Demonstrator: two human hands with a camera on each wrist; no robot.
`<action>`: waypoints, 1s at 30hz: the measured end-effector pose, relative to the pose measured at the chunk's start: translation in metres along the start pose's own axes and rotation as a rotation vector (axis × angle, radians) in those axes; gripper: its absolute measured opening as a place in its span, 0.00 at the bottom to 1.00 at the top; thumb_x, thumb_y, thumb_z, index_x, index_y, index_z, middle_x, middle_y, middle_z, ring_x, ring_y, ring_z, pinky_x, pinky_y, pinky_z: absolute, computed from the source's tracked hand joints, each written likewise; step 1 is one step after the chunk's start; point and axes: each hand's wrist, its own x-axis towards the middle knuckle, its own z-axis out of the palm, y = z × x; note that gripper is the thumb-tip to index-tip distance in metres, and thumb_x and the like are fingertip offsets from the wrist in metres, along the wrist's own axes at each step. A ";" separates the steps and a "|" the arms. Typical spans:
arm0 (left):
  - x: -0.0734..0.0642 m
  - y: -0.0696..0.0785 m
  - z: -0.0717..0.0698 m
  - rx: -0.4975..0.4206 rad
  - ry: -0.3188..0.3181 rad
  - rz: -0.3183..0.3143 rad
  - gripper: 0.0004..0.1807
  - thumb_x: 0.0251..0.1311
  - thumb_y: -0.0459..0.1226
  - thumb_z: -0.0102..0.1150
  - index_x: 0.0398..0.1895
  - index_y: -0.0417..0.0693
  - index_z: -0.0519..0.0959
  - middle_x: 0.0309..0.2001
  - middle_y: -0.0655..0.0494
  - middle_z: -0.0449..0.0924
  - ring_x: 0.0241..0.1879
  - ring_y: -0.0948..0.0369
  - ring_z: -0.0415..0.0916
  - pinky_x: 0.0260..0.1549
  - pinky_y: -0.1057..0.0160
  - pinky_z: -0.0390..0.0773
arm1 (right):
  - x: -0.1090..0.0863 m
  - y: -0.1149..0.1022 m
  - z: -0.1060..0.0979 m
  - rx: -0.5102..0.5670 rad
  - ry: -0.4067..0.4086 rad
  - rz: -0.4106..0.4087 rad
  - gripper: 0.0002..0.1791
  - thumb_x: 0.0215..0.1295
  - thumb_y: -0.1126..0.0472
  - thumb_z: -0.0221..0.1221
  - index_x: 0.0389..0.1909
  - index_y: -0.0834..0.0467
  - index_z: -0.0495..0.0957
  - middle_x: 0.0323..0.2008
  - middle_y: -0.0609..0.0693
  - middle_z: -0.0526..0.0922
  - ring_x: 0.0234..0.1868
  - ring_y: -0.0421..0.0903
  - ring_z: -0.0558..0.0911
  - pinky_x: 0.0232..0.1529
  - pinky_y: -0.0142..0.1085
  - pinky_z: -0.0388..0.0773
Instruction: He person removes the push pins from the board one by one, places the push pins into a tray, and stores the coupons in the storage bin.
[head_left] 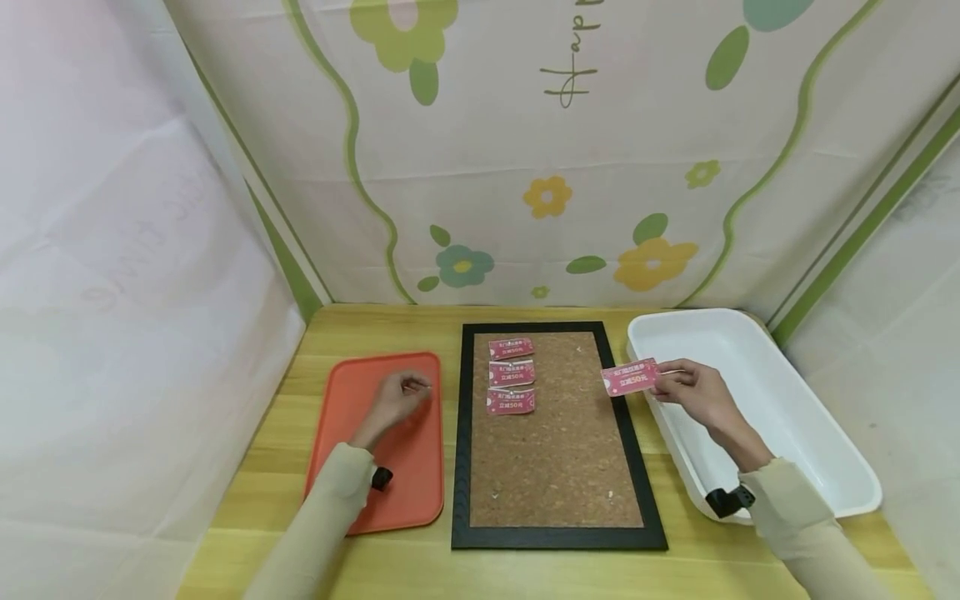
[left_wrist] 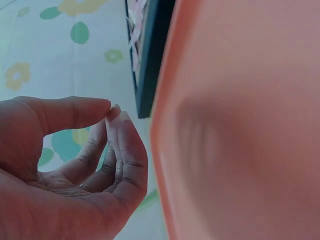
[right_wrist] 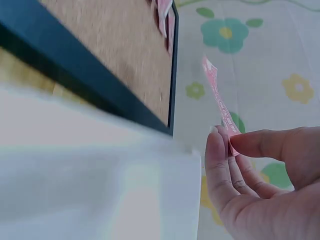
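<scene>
My right hand (head_left: 701,392) pinches a pink printed coupon (head_left: 628,377) by its right end, between the board and the white bin (head_left: 798,454). In the right wrist view the coupon (right_wrist: 220,102) is seen nearly edge-on, clasped between thumb and fingertips. My left hand (head_left: 399,397) is above the red tray (head_left: 408,492), its thumb tip meeting the curled fingertips; I cannot tell whether something tiny is between them. Three similar coupons, the top (head_left: 511,348), the middle (head_left: 512,373) and the lowest (head_left: 511,402), are fixed in a column at the upper left of the cork board (head_left: 555,450).
The board's black frame (head_left: 558,537) lies between tray and bin on the wooden table (head_left: 360,575). Small shiny bits (head_left: 611,495) dot the cork near its corners. Flower-printed cloth (head_left: 480,150) hangs behind, with pale cloth (head_left: 135,333) at the sides.
</scene>
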 end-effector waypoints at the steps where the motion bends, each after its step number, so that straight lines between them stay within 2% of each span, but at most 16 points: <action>1: 0.000 -0.002 -0.001 0.000 0.001 0.001 0.10 0.72 0.33 0.61 0.50 0.36 0.84 0.46 0.41 0.84 0.38 0.51 0.82 0.31 0.58 0.81 | 0.001 0.002 -0.003 0.005 0.003 0.006 0.23 0.81 0.61 0.53 0.66 0.74 0.70 0.48 0.65 0.89 0.38 0.36 0.90 0.48 0.38 0.89; 7: 0.000 -0.014 -0.009 0.020 0.034 -0.007 0.10 0.72 0.33 0.61 0.50 0.36 0.84 0.47 0.40 0.85 0.37 0.53 0.80 0.29 0.62 0.79 | 0.012 0.018 -0.022 0.042 0.025 0.035 0.27 0.80 0.59 0.54 0.69 0.75 0.67 0.43 0.53 0.91 0.37 0.31 0.89 0.47 0.33 0.88; 15: -0.001 -0.029 -0.017 0.062 0.053 -0.039 0.09 0.72 0.33 0.62 0.47 0.35 0.85 0.45 0.39 0.85 0.35 0.55 0.81 0.30 0.63 0.80 | 0.026 0.042 -0.043 0.109 0.058 0.108 0.29 0.80 0.61 0.55 0.70 0.79 0.63 0.37 0.40 0.89 0.37 0.28 0.86 0.49 0.34 0.88; 24: -0.008 -0.041 -0.023 0.084 0.061 -0.071 0.08 0.70 0.31 0.62 0.45 0.36 0.87 0.44 0.40 0.87 0.35 0.59 0.81 0.29 0.65 0.79 | 0.038 0.070 -0.054 0.086 0.072 0.207 0.30 0.79 0.63 0.54 0.71 0.80 0.62 0.33 0.41 0.88 0.34 0.30 0.86 0.46 0.33 0.88; 30: -0.006 -0.041 -0.027 0.100 0.063 -0.082 0.08 0.71 0.30 0.61 0.46 0.38 0.87 0.45 0.40 0.87 0.33 0.57 0.82 0.28 0.64 0.79 | 0.040 0.079 -0.058 0.041 0.076 0.261 0.29 0.78 0.62 0.54 0.69 0.80 0.64 0.36 0.48 0.89 0.33 0.33 0.87 0.43 0.32 0.88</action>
